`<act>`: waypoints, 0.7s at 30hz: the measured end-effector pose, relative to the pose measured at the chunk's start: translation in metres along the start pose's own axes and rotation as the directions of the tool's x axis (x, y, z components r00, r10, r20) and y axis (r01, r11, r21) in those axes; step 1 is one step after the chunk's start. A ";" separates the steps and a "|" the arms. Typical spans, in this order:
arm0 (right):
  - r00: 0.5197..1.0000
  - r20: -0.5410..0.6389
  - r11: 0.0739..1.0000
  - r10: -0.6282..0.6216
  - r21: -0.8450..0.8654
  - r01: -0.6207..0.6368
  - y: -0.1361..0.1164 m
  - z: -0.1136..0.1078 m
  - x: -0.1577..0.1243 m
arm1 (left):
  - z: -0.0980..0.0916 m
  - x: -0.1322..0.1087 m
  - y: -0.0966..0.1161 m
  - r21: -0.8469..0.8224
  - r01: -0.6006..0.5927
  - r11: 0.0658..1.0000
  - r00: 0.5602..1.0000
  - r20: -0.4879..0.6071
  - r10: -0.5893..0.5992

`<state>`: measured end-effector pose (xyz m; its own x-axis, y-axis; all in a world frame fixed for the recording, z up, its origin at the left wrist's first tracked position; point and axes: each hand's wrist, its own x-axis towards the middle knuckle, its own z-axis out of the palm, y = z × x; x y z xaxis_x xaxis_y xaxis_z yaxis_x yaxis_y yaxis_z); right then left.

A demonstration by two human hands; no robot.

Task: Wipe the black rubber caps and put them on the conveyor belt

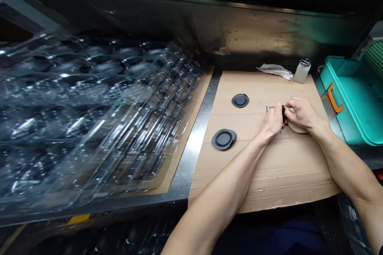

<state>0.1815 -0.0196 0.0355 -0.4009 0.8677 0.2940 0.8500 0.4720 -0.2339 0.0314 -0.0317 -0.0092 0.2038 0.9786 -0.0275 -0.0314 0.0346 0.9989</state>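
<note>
Over the right half of a cardboard sheet (287, 167), my hands meet with their fingertips close together. My left hand (273, 121) is closed on a small black part (283, 114), seen nearly edge-on and mostly covered by fingers. Against that part, my right hand (302, 112) is closed in a pinch; what lies in its fingers is hidden. A round cream-coloured object (297, 128) shows partly beneath my right hand. To the left lie two dark grey, rounded plastic lids with a recessed ring, a far lid (240, 100) and a near lid (224, 139).
Stacked clear plastic trays (98, 127), blurred, fill the left side. At the back stand a whitish bottle with a metal cap (302, 71) and a crumpled white cloth (275, 70). A teal bin with an orange handle (344, 127) is at the right. A metal wall (254, 32) rises behind.
</note>
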 end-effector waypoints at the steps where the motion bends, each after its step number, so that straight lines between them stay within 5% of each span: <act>1: 1.000 -0.013 1.000 -0.005 0.009 0.005 0.000 0.000 0.000 | 0.000 0.000 0.000 0.010 0.000 1.000 1.000 -0.005 0.000; 21: 0.998 -0.014 0.987 0.064 0.147 -0.062 -0.001 -0.007 0.000 | 0.000 -0.006 0.008 0.047 -0.018 0.999 0.999 0.044 0.016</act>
<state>0.1828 -0.0210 0.0423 -0.3408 0.8940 0.2909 0.8135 0.4355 -0.3855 0.0303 -0.0375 -0.0015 0.2465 0.9691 -0.0099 0.0109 0.0075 0.9999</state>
